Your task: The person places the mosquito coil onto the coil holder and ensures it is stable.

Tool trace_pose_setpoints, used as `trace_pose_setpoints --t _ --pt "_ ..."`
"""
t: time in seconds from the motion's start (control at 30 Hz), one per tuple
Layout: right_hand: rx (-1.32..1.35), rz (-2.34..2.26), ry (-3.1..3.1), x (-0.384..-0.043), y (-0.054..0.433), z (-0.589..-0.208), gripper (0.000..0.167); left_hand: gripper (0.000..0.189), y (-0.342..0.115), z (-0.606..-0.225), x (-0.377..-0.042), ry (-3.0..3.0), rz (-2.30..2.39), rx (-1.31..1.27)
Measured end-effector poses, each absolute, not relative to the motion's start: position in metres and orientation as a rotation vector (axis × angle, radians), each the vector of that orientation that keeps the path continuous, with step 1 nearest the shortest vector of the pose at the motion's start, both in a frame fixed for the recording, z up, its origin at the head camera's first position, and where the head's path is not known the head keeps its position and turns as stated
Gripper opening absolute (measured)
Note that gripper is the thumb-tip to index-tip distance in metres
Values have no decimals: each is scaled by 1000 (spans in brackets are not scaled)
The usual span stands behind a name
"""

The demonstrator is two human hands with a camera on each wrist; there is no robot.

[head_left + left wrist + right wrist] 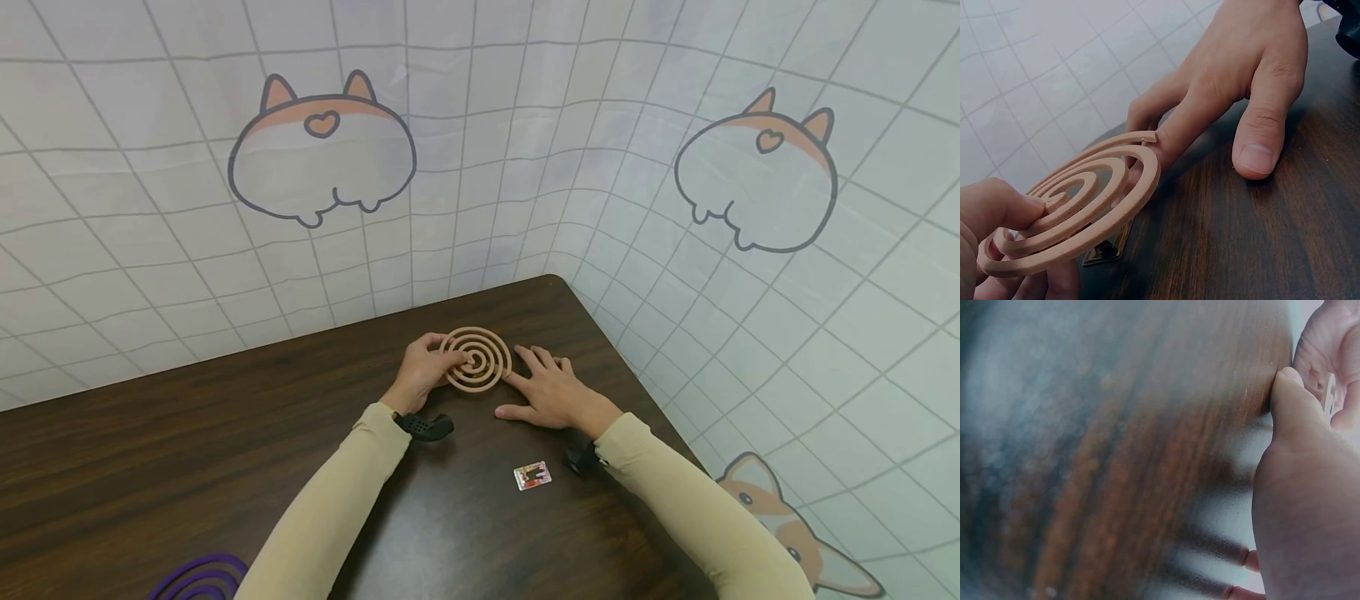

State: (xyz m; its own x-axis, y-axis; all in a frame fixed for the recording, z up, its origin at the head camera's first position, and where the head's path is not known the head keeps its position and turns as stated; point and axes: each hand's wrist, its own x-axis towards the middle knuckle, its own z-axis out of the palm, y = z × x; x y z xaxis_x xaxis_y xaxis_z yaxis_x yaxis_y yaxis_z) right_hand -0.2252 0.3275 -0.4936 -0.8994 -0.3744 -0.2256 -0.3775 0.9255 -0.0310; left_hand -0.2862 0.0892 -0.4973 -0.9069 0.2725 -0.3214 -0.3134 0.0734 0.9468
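Observation:
A tan mosquito coil (474,389) is held tilted over the far part of the table. My left hand (423,373) pinches it, thumb (1000,206) on top near the spiral's centre and fingers beneath. My right hand (555,396) lies on the right of the coil with its fingers spread. In the left wrist view, its index finger is right at the coil's outer end, and its thumb (1257,150) rests on the table. Under the coil shows a small dark item with a gold edge (1109,251), partly hidden.
The dark wooden table (187,417) meets a white gridded curtain (487,125) with dog drawings at the back and right. A small printed card (532,476) lies near my right wrist. Part of a purple coil (202,567) shows at the bottom left.

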Motion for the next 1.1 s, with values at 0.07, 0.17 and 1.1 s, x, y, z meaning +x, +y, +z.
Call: trace_pose_setpoints --t 0.07,0.17,1.1 --pt "-564 26 2854 -225 327 -493 77 49 89 -498 -286 1946 1880 -42" --pt "-564 29 2850 -225 327 -494 77 50 89 -498 -285 1958 1871 -44" --pt "-573 12 2858 -224 329 -494 76 57 91 -497 -286 1932 1883 -45"
